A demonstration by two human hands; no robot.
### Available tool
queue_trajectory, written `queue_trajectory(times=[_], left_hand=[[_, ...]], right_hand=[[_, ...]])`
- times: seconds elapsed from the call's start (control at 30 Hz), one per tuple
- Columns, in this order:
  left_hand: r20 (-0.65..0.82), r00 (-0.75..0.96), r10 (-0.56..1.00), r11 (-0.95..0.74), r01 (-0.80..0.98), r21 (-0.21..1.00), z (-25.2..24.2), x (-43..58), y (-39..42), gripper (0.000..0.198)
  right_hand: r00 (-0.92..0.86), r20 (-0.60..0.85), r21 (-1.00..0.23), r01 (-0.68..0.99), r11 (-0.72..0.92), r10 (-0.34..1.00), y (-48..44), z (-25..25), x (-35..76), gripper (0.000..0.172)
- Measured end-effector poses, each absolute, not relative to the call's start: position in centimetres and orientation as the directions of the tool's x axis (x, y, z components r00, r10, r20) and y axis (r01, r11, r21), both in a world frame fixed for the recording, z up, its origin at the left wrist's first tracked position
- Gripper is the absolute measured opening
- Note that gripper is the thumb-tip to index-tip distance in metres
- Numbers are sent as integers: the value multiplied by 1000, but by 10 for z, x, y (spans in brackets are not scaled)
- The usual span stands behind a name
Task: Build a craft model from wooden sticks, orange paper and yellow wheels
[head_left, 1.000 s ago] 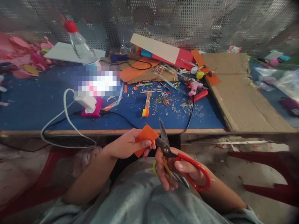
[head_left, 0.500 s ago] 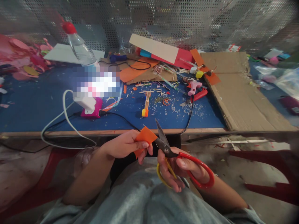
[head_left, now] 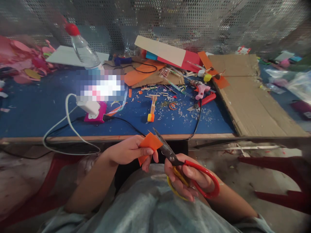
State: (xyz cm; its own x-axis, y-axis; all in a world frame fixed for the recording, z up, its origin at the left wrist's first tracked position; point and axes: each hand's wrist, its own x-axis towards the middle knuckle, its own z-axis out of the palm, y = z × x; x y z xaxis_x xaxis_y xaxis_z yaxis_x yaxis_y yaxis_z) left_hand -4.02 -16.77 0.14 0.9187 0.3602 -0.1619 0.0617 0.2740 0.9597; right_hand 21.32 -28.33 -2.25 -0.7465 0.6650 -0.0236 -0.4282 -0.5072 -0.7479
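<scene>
Between thumb and fingers, my left hand [head_left: 132, 150] pinches a small piece of orange paper [head_left: 151, 141] in front of the table edge. My right hand [head_left: 186, 176] grips a pair of scissors [head_left: 173, 158] by its loops, one red and one yellow. The dark blades point up and left, nearly closed, at the right edge of the orange paper. Whether the paper lies between the blades is hard to make out. Beyond my hands, a small stick piece with a yellow and orange end [head_left: 151, 116] rests on the blue table [head_left: 126, 126].
At right lie a pink glue gun [head_left: 202, 91], a red-handled cutter [head_left: 208, 98] and a large cardboard sheet [head_left: 257, 103]. A bottle with a red cap [head_left: 85, 50] and a magenta power adapter [head_left: 96, 117] stand at left. Scraps litter the middle. Red stools [head_left: 274, 168] flank me.
The scissor blades have come nearly together, their upper blade swinging left toward the orange paper. My right fingers have closed with the loops. My left hand has barely moved, the paper tilting slightly.
</scene>
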Motion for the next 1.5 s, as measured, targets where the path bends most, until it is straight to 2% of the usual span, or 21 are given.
queue_trajectory(times=[0.13, 0.2, 0.3, 0.4, 0.5, 0.57, 0.63, 0.7, 0.77, 0.83, 0.93, 1.07, 1.13, 1.2, 1.23, 1.27, 1.33, 1.4, 1.5], left_hand=[[-127, 927, 354, 249, 37, 968, 3, -41, -165, 46], [-125, 946, 300, 220, 59, 974, 4, -41, -165, 47], [-162, 960, 228, 230, 108, 967, 4, -42, -167, 51], [-210, 931, 298, 320, 110, 941, 3, -44, -172, 53], [-231, 900, 370, 397, 71, 915, 1, -42, -176, 53], [-221, 887, 405, 470, 5, 883, -1, -38, -178, 51], [-196, 867, 458, 527, -87, 846, -6, -31, -179, 48], [-176, 824, 539, 550, -186, 814, -12, -24, -180, 45], [-152, 776, 612, 540, -269, 797, -19, -18, -181, 44], [-145, 755, 640, 526, -292, 799, -23, -14, -182, 43], [-134, 742, 656, 481, -275, 832, -21, -14, -184, 44], [-127, 717, 686, 386, -211, 898, -11, -16, -192, 46], [-106, 694, 713, 287, -151, 946, -6, -15, -197, 44], [-84, 684, 725, 161, -50, 986, -4, -15, -200, 40], [-80, 686, 723, 104, 6, 995, -3, -14, -201, 37], [-80, 691, 719, 52, 62, 997, -2, -14, -201, 35], [-83, 702, 708, -32, 149, 988, -1, -13, -201, 30], [-79, 709, 701, -94, 201, 975, 2, -12, -201, 28], [-90, 698, 710, -109, 236, 966, 7, -11, -201, 24]], right_hand=[[-750, -96, -750, -378, -543, 655, -285, -21, 211, 62], [-728, -123, -759, -369, -537, 675, -287, -20, 211, 64], [-691, -60, -773, -424, -472, 720, -290, -19, 214, 61], [-586, -45, -841, -414, -347, 809, -288, -10, 224, 58], [-304, -91, -966, -206, -158, 948, -272, 5, 243, 62], [-102, -101, -992, 90, -92, 990, -253, 14, 258, 60], [68, -14, -880, 472, -45, 998, -231, 19, 273, 58], [191, 117, -634, 770, -74, 975, -210, 19, 284, 54], [185, 150, -454, 886, -98, 971, -194, 15, 289, 50], [147, 126, -327, 940, -99, 981, -182, 11, 288, 45], [160, 116, -195, 971, -135, 980, -168, 8, 283, 36], [155, 79, -101, 984, -146, 985, -155, 11, 277, 33], [141, 105, -98, 987, -131, 984, -156, 16, 274, 34], [106, 211, -174, 982, -70, 972, -165, 23, 269, 31], [73, 302, -249, 968, 4, 950, -172, 27, 265, 27], [-16, 383, -345, 925, 159, 924, -180, 31, 260, 25], [-249, 496, -490, 711, 505, 831, -197, 38, 247, 20], [-371, 605, -495, 518, 697, 705, -209, 40, 234, 21], [-351, 702, -453, 451, 769, 619, -216, 34, 220, 7]])
